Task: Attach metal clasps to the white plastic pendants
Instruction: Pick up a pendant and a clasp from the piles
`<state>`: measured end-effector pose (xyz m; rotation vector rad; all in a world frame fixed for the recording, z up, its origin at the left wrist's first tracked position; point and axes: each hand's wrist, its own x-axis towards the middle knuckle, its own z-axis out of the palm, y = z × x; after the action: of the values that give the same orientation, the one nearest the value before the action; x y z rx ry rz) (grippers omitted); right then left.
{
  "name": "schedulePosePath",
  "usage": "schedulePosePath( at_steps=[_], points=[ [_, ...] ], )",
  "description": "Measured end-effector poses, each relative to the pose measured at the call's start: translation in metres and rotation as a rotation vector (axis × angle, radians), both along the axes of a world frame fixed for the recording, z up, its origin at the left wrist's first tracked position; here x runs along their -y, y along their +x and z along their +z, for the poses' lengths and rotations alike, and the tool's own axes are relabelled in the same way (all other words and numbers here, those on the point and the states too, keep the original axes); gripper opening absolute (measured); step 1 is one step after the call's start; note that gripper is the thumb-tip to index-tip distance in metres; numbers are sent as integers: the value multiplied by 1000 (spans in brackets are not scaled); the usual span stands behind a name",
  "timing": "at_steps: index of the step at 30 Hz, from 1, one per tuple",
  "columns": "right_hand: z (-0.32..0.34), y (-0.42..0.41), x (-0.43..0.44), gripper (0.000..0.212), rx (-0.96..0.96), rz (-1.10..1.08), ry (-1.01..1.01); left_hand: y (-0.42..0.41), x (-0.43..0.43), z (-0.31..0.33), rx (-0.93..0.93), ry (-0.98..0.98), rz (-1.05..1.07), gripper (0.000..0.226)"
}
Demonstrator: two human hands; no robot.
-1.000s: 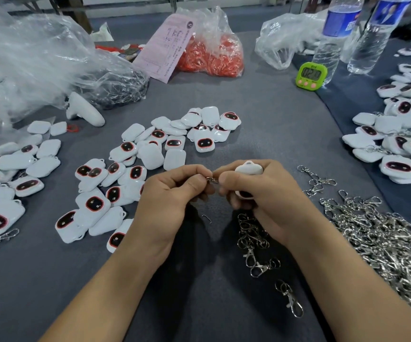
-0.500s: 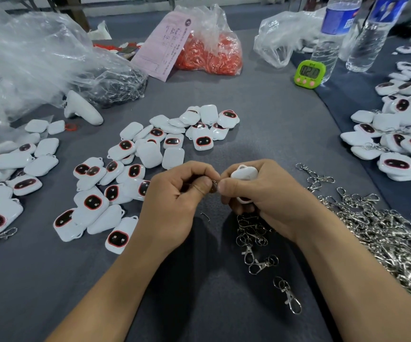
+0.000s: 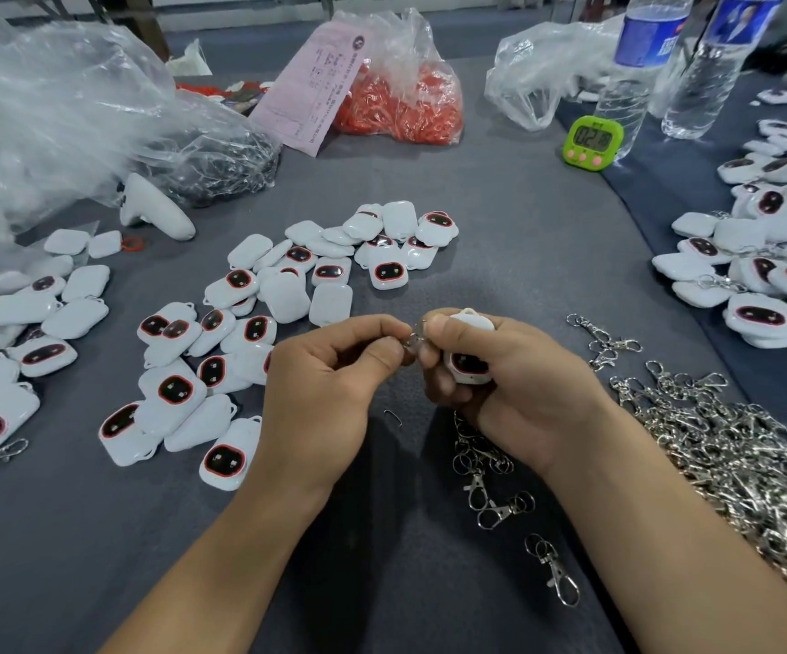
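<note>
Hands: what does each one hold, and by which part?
The right hand grips a pendant round its body. The left hand pinches a clasp by its ring, between thumb and forefinger.

Grey-covered table (image 3: 524,238) bears a green timer (image 3: 594,141); white pendants (image 3: 330,302) scattered left of it, metal clasps (image 3: 736,455) heaped in front.

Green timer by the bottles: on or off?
On. The green timer shows dark digits on its display, starting with 02; the remaining digits are too small to read.
</note>
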<state>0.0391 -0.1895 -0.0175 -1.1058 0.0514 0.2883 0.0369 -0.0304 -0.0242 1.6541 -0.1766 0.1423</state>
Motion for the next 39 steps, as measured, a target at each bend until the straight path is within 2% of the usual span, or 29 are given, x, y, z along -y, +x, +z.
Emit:
schedulePosePath(
  at_steps=[5,8,16,21,26,30,32,36,39],
  points=[
    [1,1,4,19,15,-29,-98,0,-4,-2,-30,63,48,17],
    [-1,0,2,21,99,-2,-229,2,-3,-2,-22,113,37,19],
    [-9,2,-4,12,291,-153,-457,2,-5,-2,-3,150,83,12],
    [-9,1,-3,10,356,-166,-556,3,-7,-4,5,175,122,22],
    [-10,-2,-5,9,434,-175,-713,4,-7,-4,37,308,177,21],
    [-11,-3,-5,10,428,-191,-729,1,-9,-2,95,405,197,17],
    [-10,-3,-2,8,438,-205,-725,1,-9,-1,87,358,170,17],
    [-7,-1,-1,9,460,-245,-672,3,-10,4,-86,30,-44,14],
    [-5,-1,0,11,482,-184,-563,5,-12,5,-147,-86,-158,11]
  ],
)
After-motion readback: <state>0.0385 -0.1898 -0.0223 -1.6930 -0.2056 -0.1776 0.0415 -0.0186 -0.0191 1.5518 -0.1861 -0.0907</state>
